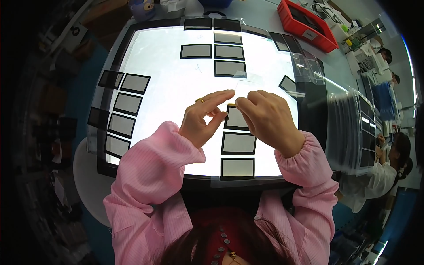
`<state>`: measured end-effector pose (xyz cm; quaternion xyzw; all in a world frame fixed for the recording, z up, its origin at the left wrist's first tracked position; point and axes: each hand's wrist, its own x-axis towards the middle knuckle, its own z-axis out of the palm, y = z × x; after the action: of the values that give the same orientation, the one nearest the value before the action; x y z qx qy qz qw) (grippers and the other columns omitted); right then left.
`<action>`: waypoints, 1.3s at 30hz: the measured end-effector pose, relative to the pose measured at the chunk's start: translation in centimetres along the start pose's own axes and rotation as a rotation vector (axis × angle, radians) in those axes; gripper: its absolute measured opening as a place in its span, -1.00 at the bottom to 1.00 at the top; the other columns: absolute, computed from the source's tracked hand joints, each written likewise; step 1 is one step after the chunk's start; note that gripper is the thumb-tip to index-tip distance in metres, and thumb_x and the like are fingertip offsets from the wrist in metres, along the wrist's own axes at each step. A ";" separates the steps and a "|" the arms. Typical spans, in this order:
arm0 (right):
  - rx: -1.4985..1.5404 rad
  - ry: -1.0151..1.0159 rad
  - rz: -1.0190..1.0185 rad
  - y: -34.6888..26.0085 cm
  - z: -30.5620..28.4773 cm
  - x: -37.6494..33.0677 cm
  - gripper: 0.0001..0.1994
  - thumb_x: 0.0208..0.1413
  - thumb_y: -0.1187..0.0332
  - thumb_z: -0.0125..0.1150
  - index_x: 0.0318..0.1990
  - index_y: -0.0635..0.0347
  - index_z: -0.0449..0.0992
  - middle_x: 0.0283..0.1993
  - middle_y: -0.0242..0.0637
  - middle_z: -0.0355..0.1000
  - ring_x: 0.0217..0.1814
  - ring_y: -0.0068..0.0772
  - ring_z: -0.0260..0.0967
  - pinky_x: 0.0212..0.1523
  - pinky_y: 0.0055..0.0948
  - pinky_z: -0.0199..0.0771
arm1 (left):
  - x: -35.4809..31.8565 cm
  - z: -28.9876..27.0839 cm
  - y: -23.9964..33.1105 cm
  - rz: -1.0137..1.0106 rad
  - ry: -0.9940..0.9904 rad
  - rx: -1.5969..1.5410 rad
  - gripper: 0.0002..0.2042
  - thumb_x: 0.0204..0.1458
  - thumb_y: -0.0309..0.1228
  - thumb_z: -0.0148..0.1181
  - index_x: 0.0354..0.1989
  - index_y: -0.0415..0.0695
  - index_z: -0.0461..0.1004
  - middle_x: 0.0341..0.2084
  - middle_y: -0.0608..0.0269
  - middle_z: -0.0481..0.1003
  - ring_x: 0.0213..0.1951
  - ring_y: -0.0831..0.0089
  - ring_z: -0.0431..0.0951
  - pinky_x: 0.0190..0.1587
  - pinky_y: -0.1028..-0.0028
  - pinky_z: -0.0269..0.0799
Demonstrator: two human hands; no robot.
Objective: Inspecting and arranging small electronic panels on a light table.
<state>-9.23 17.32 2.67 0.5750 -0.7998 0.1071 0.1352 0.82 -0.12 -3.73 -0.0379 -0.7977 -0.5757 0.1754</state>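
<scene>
On a glowing white light table (165, 97), a black-framed grey panel (236, 118) lies between my hands. My left hand (203, 117) is at its left side, fingers stretched out and apart from the thumb, whose tip meets the panel's left edge. Over the panel's upper right corner my right hand (271, 119) is closed, its fingers curled together; whatever they pinch is hidden. A thin yellowish strip (232, 104) shows along the panel's top edge. Closer to me lie another framed panel (238, 143) and a third framed panel (237, 168) in the same column.
Several similar panels (128, 104) line the left side, and more panels (229, 52) lie at the far middle. A red tray (308, 26) stands far right. Clear sheets (349, 128) hang or stack along the right edge. A person (375, 172) sits beyond them.
</scene>
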 end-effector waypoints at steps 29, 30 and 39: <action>-0.124 -0.046 0.184 2.5 -1.6 -5.4 -0.92 0.11 0.47 0.30 -0.31 0.20 0.49 -0.55 -0.29 0.36 -0.54 -0.32 0.35 -0.51 -0.35 0.32 | -0.5 0.1 0.1 -0.040 0.147 0.033 -0.50 0.04 -0.68 0.24 0.19 0.00 0.50 0.09 0.23 0.55 -0.35 0.57 0.56 -0.20 0.53 0.54; -0.050 -0.016 0.210 2.6 -1.6 -5.5 -0.93 0.12 0.47 0.30 -0.29 0.21 0.51 -0.51 -0.28 0.41 -0.53 -0.33 0.39 -0.51 -0.38 0.35 | -0.5 0.1 -0.2 -0.040 0.146 0.033 -0.50 0.04 -0.68 0.24 0.19 0.00 0.50 0.09 0.23 0.55 -0.35 0.57 0.56 -0.20 0.53 0.54; 0.263 0.067 0.473 3.0 -1.0 -7.8 -0.92 0.18 0.49 0.26 -0.21 0.28 0.58 -0.41 -0.18 0.57 -0.50 -0.38 0.51 -0.48 -0.54 0.46 | -0.1 -0.8 0.6 -0.321 -0.019 -0.035 -0.44 0.09 -0.70 0.05 0.30 -0.01 0.36 -0.21 0.20 0.61 -0.44 0.62 0.54 -0.28 0.54 0.52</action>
<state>-9.63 25.58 0.87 0.3811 -0.8861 0.2577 0.0570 1.29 -0.67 -3.00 0.0815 -0.7850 -0.6098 0.0732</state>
